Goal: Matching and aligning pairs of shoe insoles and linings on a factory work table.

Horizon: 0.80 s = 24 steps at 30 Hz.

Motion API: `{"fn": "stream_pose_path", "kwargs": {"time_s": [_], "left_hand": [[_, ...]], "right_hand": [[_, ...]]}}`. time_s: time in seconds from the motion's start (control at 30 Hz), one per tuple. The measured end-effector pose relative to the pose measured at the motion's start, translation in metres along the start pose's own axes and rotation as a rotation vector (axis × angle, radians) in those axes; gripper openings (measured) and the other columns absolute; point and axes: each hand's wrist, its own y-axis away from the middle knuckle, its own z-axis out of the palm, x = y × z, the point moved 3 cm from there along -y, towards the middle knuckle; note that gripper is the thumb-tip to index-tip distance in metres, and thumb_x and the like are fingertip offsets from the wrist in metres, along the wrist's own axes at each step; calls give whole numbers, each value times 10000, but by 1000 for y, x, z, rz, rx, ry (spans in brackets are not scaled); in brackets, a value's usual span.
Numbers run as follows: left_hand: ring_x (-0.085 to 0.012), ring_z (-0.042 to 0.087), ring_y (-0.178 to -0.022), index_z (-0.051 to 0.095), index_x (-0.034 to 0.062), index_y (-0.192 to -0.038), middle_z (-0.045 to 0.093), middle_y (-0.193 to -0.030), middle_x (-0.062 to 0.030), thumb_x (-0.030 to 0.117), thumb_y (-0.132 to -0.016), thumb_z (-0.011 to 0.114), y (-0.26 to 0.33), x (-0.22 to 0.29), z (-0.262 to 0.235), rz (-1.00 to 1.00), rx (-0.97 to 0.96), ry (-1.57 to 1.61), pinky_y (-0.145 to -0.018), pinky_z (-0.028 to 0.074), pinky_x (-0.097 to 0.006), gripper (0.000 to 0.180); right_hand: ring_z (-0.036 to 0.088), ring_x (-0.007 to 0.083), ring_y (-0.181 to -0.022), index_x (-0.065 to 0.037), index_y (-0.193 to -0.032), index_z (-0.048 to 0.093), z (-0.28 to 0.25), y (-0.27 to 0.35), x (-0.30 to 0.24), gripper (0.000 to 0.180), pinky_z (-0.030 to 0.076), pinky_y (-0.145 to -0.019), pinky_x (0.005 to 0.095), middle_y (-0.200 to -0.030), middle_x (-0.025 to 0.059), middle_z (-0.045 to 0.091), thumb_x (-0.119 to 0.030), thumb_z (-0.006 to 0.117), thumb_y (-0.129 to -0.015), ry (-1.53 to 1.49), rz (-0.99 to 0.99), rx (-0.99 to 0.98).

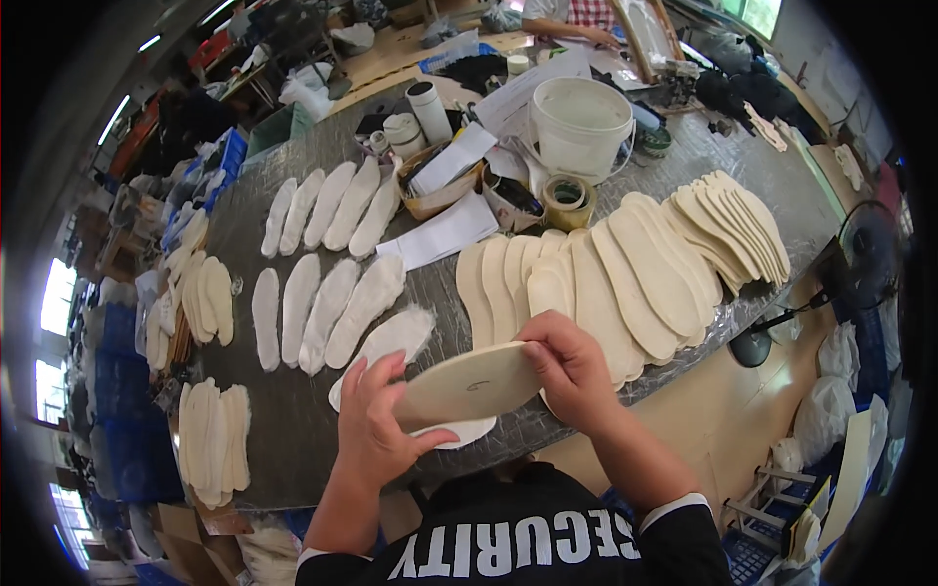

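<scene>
My right hand [569, 369] pinches one end of a beige insole [479, 384] between thumb and fingers. The insole is raised above the table and tilted, with a small handwritten mark on its face. My left hand [383, 415] is at the insole's other end, its fingers spread and the thumb apart below the edge; whether it touches the insole is hard to tell. Beneath the held piece, a white insole [467, 435] shows in part on the table. Just beyond my left hand lies a fluffy white insole [399, 337].
Overlapping beige insoles [625, 283] spread across the right of the dark table [430, 293]. White fluffy insoles [327, 308] form two rows at left. Farther back stand a white bucket [583, 127], tape rolls [567, 198] and a white bottle [428, 110]. Another person [572, 20] sits beyond.
</scene>
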Motion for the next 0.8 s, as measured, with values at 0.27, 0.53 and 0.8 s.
{"fn": "stream_pose_path", "kwargs": {"time_s": [0.27, 0.53, 0.8], "left_hand": [[-354, 554, -970, 442, 65, -1118, 512, -1196, -179, 244, -517, 884, 70, -19, 16, -213, -262, -97, -788, 463, -453, 767], [-348, 544, -993, 597, 40, -969, 555, -1183, -132, 237, -477, 891, 116, -60, 28, -351, -422, 79, -833, 488, -435, 606], [-360, 529, -1020, 613, 44, -954, 566, -1176, -156, 204, -466, 893, 118, -71, 65, -285, -488, 206, -860, 467, -444, 585]], "right_hand": [[559, 78, -828, -27, -1071, 629, 75, 49, 80, 202, 472, -696, 229, -897, -2, 619, -169, 506, -996, -424, 710, -98], [626, 141, -646, -46, -1457, 337, 76, 148, 149, 481, 513, -546, 259, -940, 101, 625, -102, 421, -987, -411, 1099, 21], [607, 128, -588, -74, -1425, 418, 100, 166, 142, 471, 512, -526, 253, -912, 99, 600, 1, 382, -961, -403, 1032, 41]]}}
